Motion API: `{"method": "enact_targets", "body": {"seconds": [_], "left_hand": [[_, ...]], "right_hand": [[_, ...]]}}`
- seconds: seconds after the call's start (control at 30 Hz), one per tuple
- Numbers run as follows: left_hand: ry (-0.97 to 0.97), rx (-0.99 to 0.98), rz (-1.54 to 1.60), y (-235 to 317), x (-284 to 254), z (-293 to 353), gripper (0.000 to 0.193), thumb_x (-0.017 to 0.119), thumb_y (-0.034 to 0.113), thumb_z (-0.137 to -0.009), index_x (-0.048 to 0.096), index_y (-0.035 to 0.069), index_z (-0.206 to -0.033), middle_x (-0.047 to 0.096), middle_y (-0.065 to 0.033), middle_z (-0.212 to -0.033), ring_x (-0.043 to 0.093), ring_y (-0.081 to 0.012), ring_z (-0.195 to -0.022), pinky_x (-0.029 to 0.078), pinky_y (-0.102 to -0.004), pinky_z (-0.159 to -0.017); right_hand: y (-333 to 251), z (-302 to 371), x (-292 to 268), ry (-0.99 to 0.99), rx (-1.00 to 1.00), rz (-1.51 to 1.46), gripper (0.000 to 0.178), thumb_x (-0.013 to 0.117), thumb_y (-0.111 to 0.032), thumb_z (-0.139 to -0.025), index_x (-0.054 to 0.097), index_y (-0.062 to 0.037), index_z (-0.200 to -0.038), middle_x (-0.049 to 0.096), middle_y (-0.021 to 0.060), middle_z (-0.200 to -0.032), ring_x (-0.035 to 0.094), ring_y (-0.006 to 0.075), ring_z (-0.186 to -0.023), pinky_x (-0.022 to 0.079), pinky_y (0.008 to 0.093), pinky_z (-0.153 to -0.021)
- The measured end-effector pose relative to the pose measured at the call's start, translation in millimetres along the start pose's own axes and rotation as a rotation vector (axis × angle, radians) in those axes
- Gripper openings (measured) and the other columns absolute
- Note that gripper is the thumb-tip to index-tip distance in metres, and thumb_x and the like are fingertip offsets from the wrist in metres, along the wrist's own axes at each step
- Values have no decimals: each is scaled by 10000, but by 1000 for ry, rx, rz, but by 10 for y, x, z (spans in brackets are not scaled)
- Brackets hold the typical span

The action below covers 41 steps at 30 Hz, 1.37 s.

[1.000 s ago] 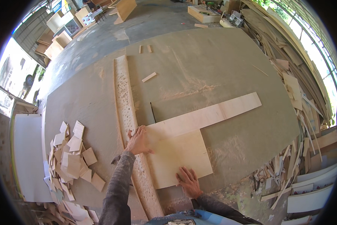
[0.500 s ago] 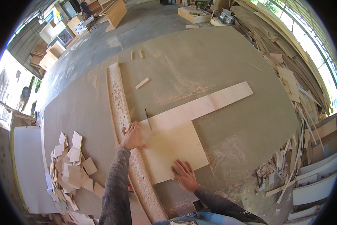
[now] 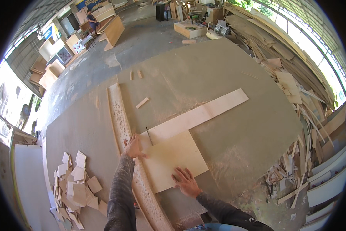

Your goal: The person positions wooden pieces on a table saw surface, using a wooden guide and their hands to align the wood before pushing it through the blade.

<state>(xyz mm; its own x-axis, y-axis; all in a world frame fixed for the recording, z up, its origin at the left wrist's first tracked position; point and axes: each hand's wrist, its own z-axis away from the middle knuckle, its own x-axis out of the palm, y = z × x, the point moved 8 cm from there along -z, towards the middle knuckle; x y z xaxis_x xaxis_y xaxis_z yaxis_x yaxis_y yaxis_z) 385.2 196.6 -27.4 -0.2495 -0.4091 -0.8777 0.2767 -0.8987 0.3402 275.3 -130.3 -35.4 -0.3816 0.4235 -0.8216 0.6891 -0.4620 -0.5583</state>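
A pale, squarish plywood piece [image 3: 180, 156] lies on the large worktable. Its left edge runs against a long board with a pitted face [image 3: 121, 113], and its far edge meets a long, light wooden strip [image 3: 215, 107]. My left hand [image 3: 133, 147] rests where the pitted board and the plywood meet, thumb spread over the plywood's corner. Flat on the plywood's near part lies my right hand [image 3: 187, 182], fingers outstretched. A thin dark pencil-like stick [image 3: 149, 135] lies across the strip's left end, just beyond my left hand.
Small wood squares [image 3: 80, 192] are heaped on the table's left side. Several short offcuts, one a small block [image 3: 142, 102], lie farther off. Scrap wood [image 3: 288, 42] is piled along the right. A person [image 3: 92, 21] sits far back at the left.
The view has tilted upward, showing more of the far workshop. Both hands stay on the plywood and board, with little visible shift against them.
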Motion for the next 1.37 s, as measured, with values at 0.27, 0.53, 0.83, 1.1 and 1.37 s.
{"method": "enact_targets", "body": {"seconds": [0.27, 0.53, 0.83, 1.1, 1.37], "left_hand": [[54, 72, 43, 9, 144, 189, 1469, 976, 591, -349, 321, -32, -1507, 363, -190, -1574, 282, -353, -1513, 164, -682, -1168], [-5, 35, 34, 524, 484, 1126, 1160, 979, 411, -410, 473, 37, -1384, 469, -137, -1449, 414, -319, -1389, 267, -583, -1091], [392, 24, 563, 574, 215, 1917, 176, 695, 11, -850, 644, 13, -1019, 590, -136, -992, 600, -293, -962, 446, -382, -806], [1441, -550, 909, -1294, 147, 3617, 202, 694, 183, -965, 628, 31, -1081, 569, -13, -917, 530, -141, -814, 449, -322, -710], [1491, -932, 736, -1889, 1364, 4493, 712, 747, 267, -903, 404, -14, -1460, 543, -137, -1275, 536, -228, -1155, 459, -374, -945]], "right_hand": [[-57, 265, 43, -34, -11, 30, 545, 660, -316, -938, 567, -123, -1439, 314, 120, -1647, 231, 267, -1556, 145, 523, -1263], [-337, 1299, -3, -109, 41, 61, 544, 684, -318, -915, 600, -122, -1416, 405, 125, -1594, 339, 276, -1510, 224, 531, -1218], [-290, 1350, -154, -135, -68, 92, 400, 691, -400, -894, 717, -115, -1174, 581, 121, -1391, 471, 282, -1384, 204, 561, -1153], [1133, 335, -1069, 311, 146, 1, 322, 697, -212, -866, 695, -23, -1126, 662, 151, -1233, 543, 323, -1260, 338, 474, -1084], [1754, -986, -1493, 328, 206, 241, 660, 701, -38, -801, 491, -45, -1427, 518, 173, -1459, 454, 316, -1364, 317, 482, -1140]]}}
